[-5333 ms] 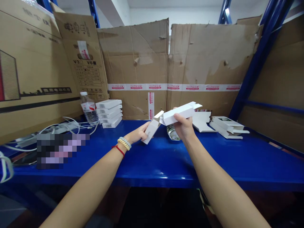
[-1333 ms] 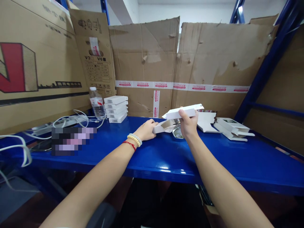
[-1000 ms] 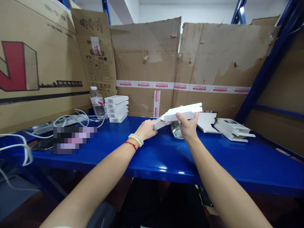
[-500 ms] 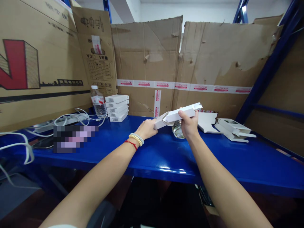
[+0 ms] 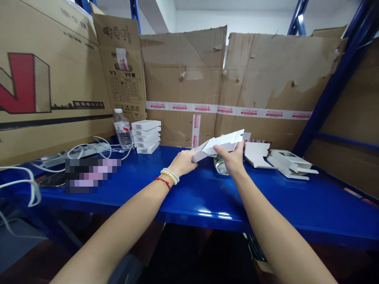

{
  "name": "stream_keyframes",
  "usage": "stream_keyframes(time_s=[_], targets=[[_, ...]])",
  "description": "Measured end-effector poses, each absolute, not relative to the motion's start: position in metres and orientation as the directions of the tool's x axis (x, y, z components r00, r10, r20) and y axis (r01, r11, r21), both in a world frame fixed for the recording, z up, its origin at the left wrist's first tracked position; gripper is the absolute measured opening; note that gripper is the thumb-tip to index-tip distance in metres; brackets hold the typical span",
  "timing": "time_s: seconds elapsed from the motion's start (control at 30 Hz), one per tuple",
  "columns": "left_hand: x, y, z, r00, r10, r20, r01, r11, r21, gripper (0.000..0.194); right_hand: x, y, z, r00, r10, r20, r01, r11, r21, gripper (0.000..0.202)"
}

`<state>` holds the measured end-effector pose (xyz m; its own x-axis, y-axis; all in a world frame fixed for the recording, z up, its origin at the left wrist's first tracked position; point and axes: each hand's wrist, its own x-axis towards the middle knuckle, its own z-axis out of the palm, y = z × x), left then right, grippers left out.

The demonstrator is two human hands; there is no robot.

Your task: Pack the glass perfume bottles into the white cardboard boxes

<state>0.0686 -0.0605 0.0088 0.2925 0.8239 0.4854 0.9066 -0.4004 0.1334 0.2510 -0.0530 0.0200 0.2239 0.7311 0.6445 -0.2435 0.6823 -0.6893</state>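
Note:
Above the blue table, my left hand (image 5: 182, 162) grips the left end of a small white cardboard box (image 5: 199, 155). My right hand (image 5: 232, 158) is closed on a longer white cardboard piece (image 5: 220, 144), its thumb on the near side. This piece meets the box's right end at a slant, and a notched flap sticks out at its far right end. Whether one part sits inside the other I cannot tell. Behind and below my right hand lies a clear, shiny round object (image 5: 220, 166), partly covered.
Several white boxes (image 5: 146, 136) are stacked at the back left beside a water bottle (image 5: 123, 129). White cables (image 5: 75, 152) and a partly blurred phone (image 5: 53, 180) lie left. Opened white cartons (image 5: 291, 161) lie right. Cardboard sheets (image 5: 183, 71) wall the back.
My right hand has moved slightly left with the white piece, bringing it closer to the box in my left hand. The piece has turned to show more of its broad face.

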Motion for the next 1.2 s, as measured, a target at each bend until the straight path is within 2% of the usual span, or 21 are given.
stream_keyframes(time_s=[0.13, 0.3, 0.43, 0.67, 1.03, 1.2], targets=[[0.0678, -0.0614, 0.0083, 0.293, 0.809, 0.509, 0.897, -0.417, 0.146, 0.041, 0.2517, -0.0526, 0.0191, 0.225, 0.732, 0.643, -0.263, 0.682, -0.683, 0.08], [0.0668, -0.0593, 0.0064, 0.258, 0.842, 0.474, 0.904, -0.383, 0.189, 0.035, 0.2543, -0.0505, 0.0228, 0.302, 0.719, 0.625, -0.366, 0.693, -0.62, 0.066], [0.0667, -0.0572, 0.0045, 0.272, 0.846, 0.459, 0.894, -0.398, 0.203, 0.033, 0.2546, -0.0509, 0.0267, 0.332, 0.714, 0.617, -0.412, 0.698, -0.586, 0.064], [0.0683, -0.0576, 0.0053, 0.282, 0.846, 0.453, 0.886, -0.411, 0.215, 0.031, 0.2515, -0.0528, 0.0207, 0.236, 0.723, 0.65, -0.345, 0.687, -0.639, 0.07], [0.0694, -0.0619, 0.0086, 0.299, 0.837, 0.458, 0.893, -0.415, 0.176, 0.028, 0.252, -0.0512, 0.0183, 0.244, 0.73, 0.638, -0.273, 0.683, -0.677, 0.076], [0.0697, -0.0609, 0.007, 0.316, 0.83, 0.46, 0.892, -0.425, 0.153, 0.029, 0.2494, -0.0555, 0.0195, 0.218, 0.72, 0.659, -0.189, 0.693, -0.695, 0.077]])
